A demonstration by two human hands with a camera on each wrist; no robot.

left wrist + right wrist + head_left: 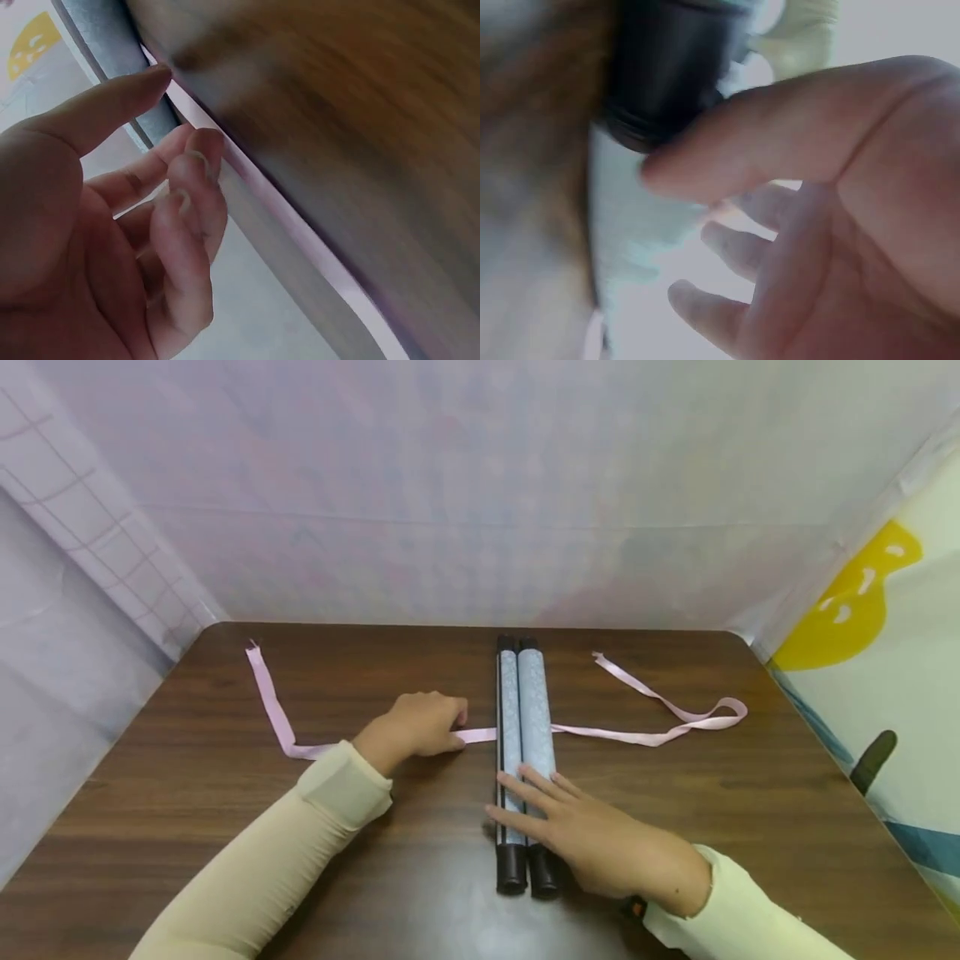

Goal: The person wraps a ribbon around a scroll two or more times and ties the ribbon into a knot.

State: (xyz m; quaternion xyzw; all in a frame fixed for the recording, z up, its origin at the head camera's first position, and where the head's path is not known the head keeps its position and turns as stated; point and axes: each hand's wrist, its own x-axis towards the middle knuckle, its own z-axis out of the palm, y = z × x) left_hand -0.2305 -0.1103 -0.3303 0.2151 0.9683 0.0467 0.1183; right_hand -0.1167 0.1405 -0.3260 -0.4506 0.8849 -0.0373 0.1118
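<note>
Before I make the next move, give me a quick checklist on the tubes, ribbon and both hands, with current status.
1. Left tube and right tube side by side: ok.
2. Pink ribbon passing beneath both: ok, it shows on either side and none crosses over their tops.
3. Both ribbon ends free on the table: ok.
4. Ribbon lying flat to the right of the tubes: not ok, it curls into a loop.
5. Left hand pinching the ribbon: not ok, thumb and forefinger tips are at it but apart.
6. Right hand pressing the tubes: cannot tell; fingers spread over their near part, pressure doesn't show.
</note>
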